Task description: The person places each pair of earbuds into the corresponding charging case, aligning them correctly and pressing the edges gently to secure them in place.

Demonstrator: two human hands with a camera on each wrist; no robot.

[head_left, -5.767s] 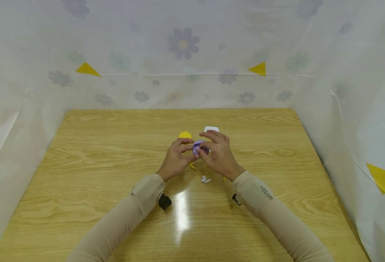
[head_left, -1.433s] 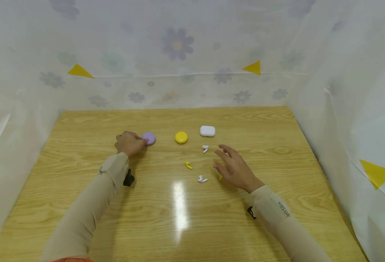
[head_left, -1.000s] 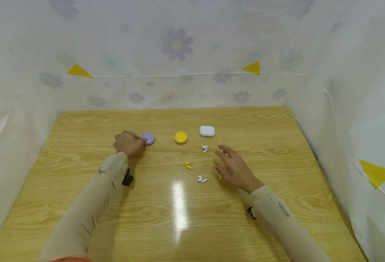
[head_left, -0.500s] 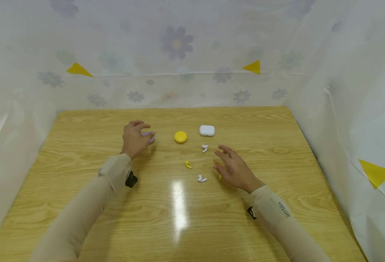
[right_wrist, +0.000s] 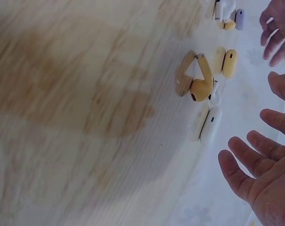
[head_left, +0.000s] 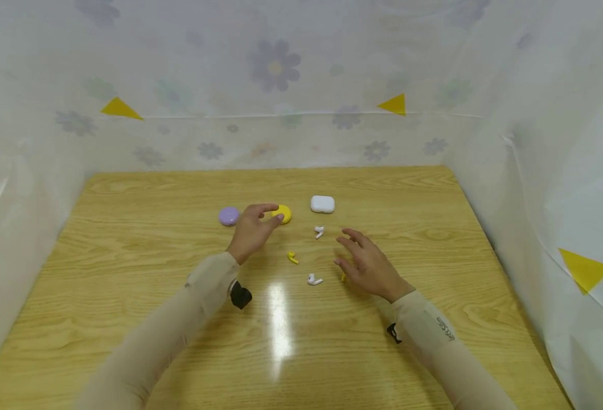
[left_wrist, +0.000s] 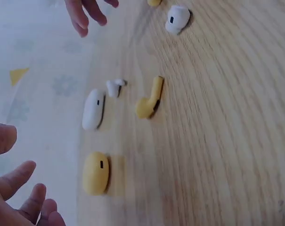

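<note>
My left hand (head_left: pixel 252 230) hovers by the round yellow earbud case (head_left: pixel 287 215), thumb and forefinger spread; the left wrist view shows a gap between the fingers and the case (left_wrist: pixel 95 173). To its left lies the shut purple case (head_left: pixel 228 216). My right hand (head_left: pixel 368 265) is held above the table with loosely bent, spread fingers and nothing in them. Beneath it a yellow earbud (head_left: pixel 343 278) is mostly hidden in the head view; the right wrist view shows this earbud (right_wrist: pixel 203 87) fully. A second yellow earbud (head_left: pixel 292 258) lies between the hands.
A white earbud case (head_left: pixel 323 204) lies right of the yellow one. One white earbud (head_left: pixel 319 232) sits in front of it, another white earbud (head_left: pixel 314 279) nearer the person. Pale flowered sheets (head_left: pixel 275 131) enclose the wooden table (head_left: pixel 142 228) at back and sides.
Both hands held the purple case 5.8 seconds ago; later it lay on the table at the left under my left hand. That hand has released it and moved right to the yellow case.
</note>
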